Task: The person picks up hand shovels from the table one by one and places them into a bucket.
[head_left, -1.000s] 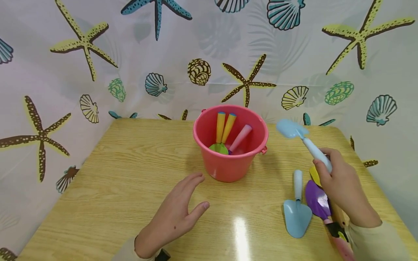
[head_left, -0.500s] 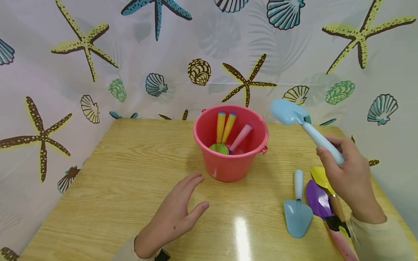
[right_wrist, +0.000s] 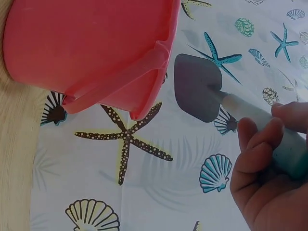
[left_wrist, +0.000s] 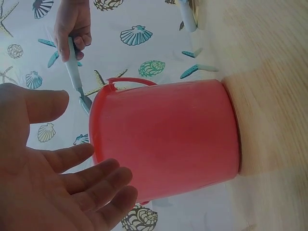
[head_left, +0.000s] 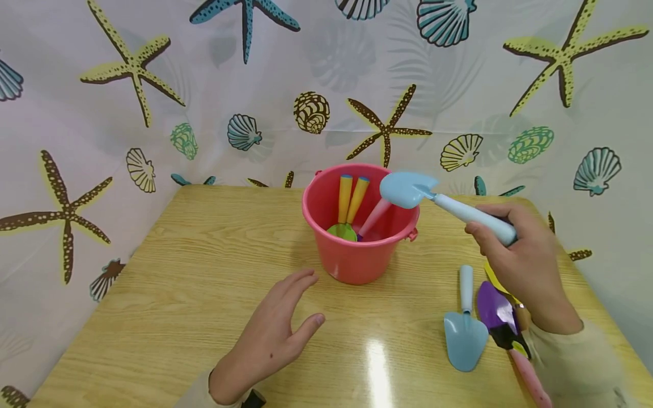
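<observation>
My right hand (head_left: pixel 525 260) grips a light blue shovel (head_left: pixel 461 211) by its handle, blade up near the red bucket (head_left: pixel 357 263)'s rim. My left hand (head_left: pixel 270 334) is relaxed, fingers extended, near the bucket's front. Inside bucket: yellow handles (head_left: pixel 344 198), pink handle (head_left: pixel 373 220). Table (head_left: pixel 204 272), right side: second blue shovel (head_left: pixel 465 340) beside purple shovel (head_left: pixel 495 309).

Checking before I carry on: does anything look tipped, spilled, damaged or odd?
Nothing stands out: the pink bucket stands upright, the held blue shovel looks intact, and no spill shows. The purple shovel and partly hidden yellow shovel lie crowded on the table, untidy at most.
</observation>
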Motion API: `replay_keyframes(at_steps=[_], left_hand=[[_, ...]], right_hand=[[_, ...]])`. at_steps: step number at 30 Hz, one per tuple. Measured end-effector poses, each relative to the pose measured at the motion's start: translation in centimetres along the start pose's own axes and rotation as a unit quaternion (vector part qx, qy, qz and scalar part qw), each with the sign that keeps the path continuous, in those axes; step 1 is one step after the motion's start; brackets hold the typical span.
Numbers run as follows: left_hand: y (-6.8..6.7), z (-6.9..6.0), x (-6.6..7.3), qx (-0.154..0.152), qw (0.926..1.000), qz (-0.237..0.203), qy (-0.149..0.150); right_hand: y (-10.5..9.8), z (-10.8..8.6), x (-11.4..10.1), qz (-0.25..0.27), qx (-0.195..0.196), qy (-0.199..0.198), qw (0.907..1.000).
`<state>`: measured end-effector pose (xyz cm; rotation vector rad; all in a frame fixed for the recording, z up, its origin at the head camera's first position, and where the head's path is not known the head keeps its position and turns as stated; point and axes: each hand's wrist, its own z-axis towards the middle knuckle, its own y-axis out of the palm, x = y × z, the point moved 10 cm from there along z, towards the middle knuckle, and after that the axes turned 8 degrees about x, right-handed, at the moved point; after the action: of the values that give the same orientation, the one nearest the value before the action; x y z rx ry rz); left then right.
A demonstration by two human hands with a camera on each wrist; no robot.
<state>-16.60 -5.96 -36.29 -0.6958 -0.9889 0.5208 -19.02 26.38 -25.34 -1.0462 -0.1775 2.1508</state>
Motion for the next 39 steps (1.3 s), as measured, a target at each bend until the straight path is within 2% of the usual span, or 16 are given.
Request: replay_keyframes(at_steps=[6, 14, 21, 29, 35, 39], left_hand=[[0.0, 0.0, -0.1, -0.006, 1.0000, -0.005, -0.005], [0.0, -0.1, -0.2, -0.006, 1.0000, -0.006, -0.002], [0.0, -0.2, -0.3, -0.009, 0.9999, -0.004, -0.001], [0.4, -0.2, -0.6, -0.024, 0.9996, -0.008, -0.015], [0.2, -0.3, -0.7, -0.015, 0.9998, -0.006, -0.012], [0.2, -0.3, -0.7, -0.014, 0.9998, -0.003, -0.011]], right_hand=[[1.9, 0.1, 0.9, 0.008, -0.036, 0.038, 0.9986], [4.9, 0.8, 0.9, 0.007, -0.092, 0.043, 0.9948], [7.5, 0.9, 1.0, -0.008, -0.126, 0.056, 0.9905], [10.5, 0.6, 1.7, -0.007, -0.199, 0.102, 0.9747], [11.4, 0.3, 2.1, -0.017, -0.216, 0.121, 0.9687], [11.7, 0.3, 2.0, -0.028, -0.211, 0.113, 0.9706]])
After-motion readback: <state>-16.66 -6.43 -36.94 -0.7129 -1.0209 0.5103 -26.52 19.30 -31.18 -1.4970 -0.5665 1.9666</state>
